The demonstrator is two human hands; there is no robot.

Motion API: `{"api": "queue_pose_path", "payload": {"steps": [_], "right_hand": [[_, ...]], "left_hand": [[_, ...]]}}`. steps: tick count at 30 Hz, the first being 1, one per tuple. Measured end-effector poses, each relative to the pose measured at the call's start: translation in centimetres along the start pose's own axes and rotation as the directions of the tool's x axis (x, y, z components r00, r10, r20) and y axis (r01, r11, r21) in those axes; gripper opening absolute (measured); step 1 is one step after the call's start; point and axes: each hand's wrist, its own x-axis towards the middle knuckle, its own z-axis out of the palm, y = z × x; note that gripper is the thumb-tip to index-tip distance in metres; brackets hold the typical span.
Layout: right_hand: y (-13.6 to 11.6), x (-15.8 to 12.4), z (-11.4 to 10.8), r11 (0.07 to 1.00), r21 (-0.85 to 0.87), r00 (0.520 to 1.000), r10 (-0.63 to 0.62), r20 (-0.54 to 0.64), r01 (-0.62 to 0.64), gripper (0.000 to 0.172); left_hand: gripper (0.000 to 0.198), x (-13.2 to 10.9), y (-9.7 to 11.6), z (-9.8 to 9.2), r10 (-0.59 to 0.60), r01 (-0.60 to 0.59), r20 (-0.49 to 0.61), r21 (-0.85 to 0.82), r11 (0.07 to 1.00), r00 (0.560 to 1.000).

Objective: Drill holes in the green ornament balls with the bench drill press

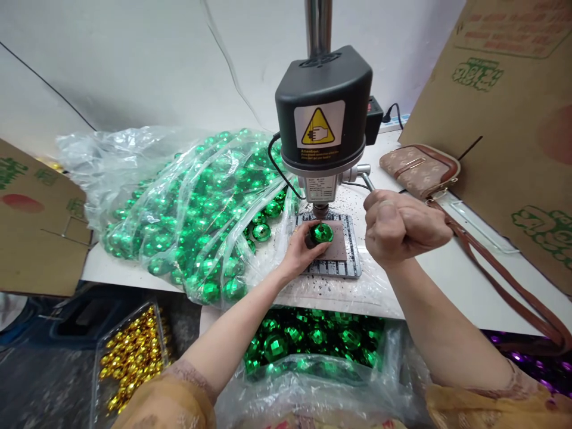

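My left hand point(300, 250) is closed around a shiny green faceted ball point(322, 232), holding it on the pad of the drill press table point(353, 262), directly under the chuck point(320, 210). My right hand point(400, 226) is clenched in a fist on the press's feed lever point(367, 180), to the right of the black drill head point(324, 113).
A large clear plastic bag of green balls point(192, 208) lies on the white table at the left. Below the table edge sit a bag of green balls point(313, 339), a tray of gold beads point(131, 354) and purple balls point(527, 360). A brown purse point(420, 170) with strap and cardboard panels point(504, 119) stand right.
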Motion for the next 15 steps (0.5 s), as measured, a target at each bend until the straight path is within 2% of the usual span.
{"api": "queue_pose_path", "payload": {"steps": [2, 5, 9, 12, 14, 15], "right_hand": [[-0.5, 0.8, 0.4, 0.995, -0.036, 0.995, 0.094, -0.026, -0.095, 0.052], [-0.9, 3.1, 1.6, 0.962, -0.049, 0.961, 0.262, -0.082, -0.267, 0.051], [-0.6, 5.7, 2.9, 0.965, 0.055, 0.958, 0.261, -0.117, -0.256, 0.045], [-0.2, 6.2, 3.1, 0.960, 0.105, 0.957, 0.270, -0.105, -0.260, 0.045], [-0.2, 6.1, 3.1, 0.957, 0.117, 0.954, 0.279, -0.112, -0.266, 0.045], [-0.2, 6.0, 3.0, 0.956, 0.126, 0.955, 0.277, -0.103, -0.263, 0.044]], "left_hand": [[0.052, 0.0, 0.1, 0.0, -0.004, 0.004, 0.004, -0.002, 1.000, 1.000], [0.052, 0.1, 0.5, 0.1, -0.035, 0.035, 0.005, 0.004, 0.999, 0.999], [0.046, -0.1, 2.0, -0.5, -0.060, 0.064, -0.073, 0.055, 0.996, 0.996], [0.040, -1.7, 3.8, -2.0, -0.035, 0.056, -0.118, 0.179, 0.982, 0.992], [0.040, -3.8, 5.0, -3.2, -0.038, 0.041, -0.018, 0.243, 0.969, 0.999], [0.040, -5.1, 5.5, -3.6, -0.041, 0.019, 0.079, 0.265, 0.964, 0.996]]}}
